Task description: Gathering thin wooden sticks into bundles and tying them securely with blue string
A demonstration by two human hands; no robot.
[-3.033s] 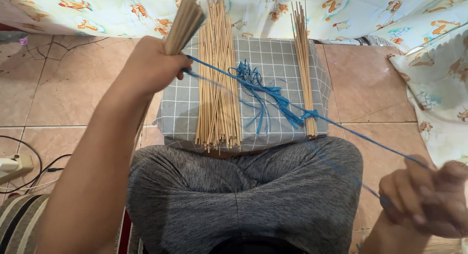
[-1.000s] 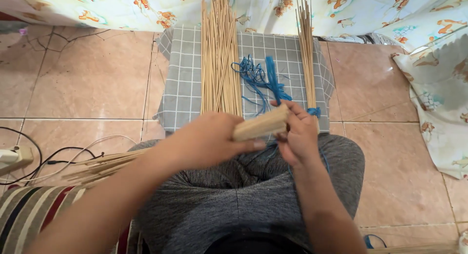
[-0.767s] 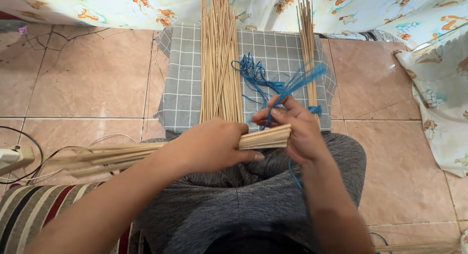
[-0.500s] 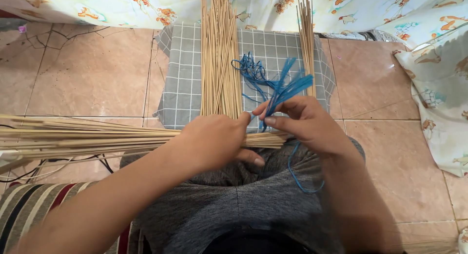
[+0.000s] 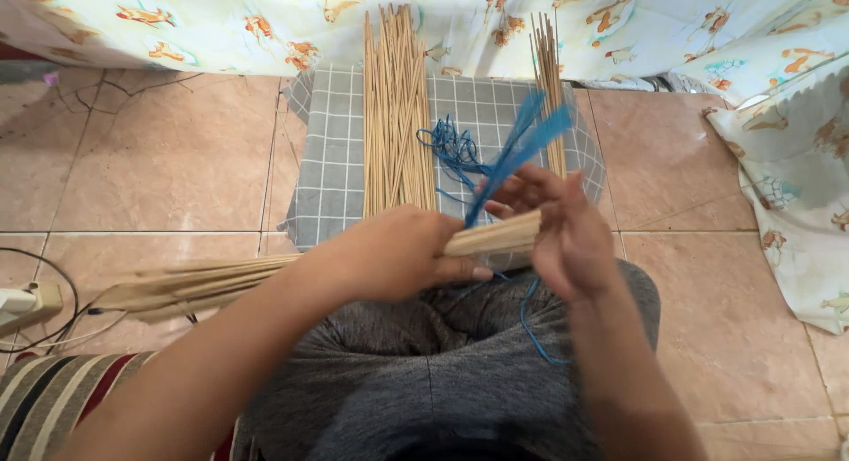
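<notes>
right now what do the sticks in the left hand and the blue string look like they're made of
Bundle of sticks: thin, pale tan, matte and straight, so likely bamboo or wood splints; the look leaves open which.
Blue string: flat, slightly glossy strands that fray into ribbons at the end, which suggests plastic raffia twine rather than cotton.
The left hand grips the bundle; the right hand works the string.

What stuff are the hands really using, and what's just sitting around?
In use:
left hand gripping a stick bundle
right hand pulling blue string

Lying about:
loose sticks and thin stick bundle on grey checked cloth
spare blue strings
power strip
patterned sheet
</notes>
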